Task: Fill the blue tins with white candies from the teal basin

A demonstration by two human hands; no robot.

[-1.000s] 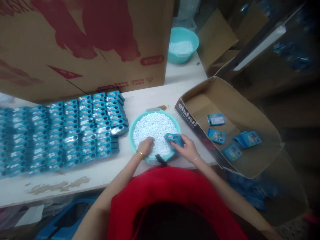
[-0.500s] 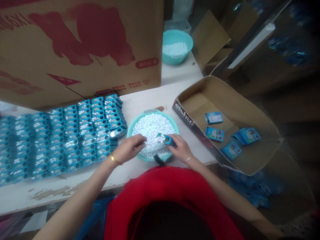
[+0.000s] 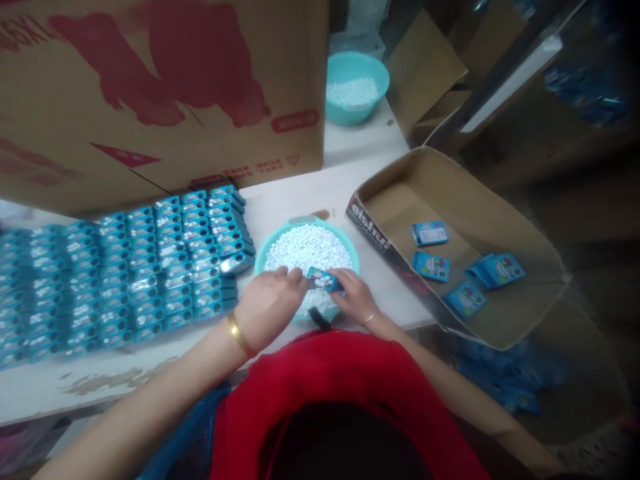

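Note:
Over a turquoise basin [image 3: 356,257] heaped with small white pellets [image 3: 307,245], a small blue carton [image 3: 323,279] is held level, with white pellets showing on its upper side. My right hand [image 3: 356,295] grips the carton's right end between thumb and fingers. At its left end, the bent fingers of my left hand [image 3: 274,300] are closed against the carton; the fingertips are partly hidden behind the hand. To the left, rows of similar blue cartons [image 3: 173,267] are packed side by side on the white table [image 3: 285,197].
A shallow cardboard tray [image 3: 400,200] on the right holds several blue cartons [image 3: 465,299]. At the back left stands a big brown cardboard box [image 3: 200,147]. Behind, a second turquoise basin [image 3: 350,115] contains white pellets. Blue packs [image 3: 505,380] lie low on the right.
My left hand has moved right, from over the pellets to the carton's left end. The carton has shifted slightly left and turned, so its printed upper side shows more.

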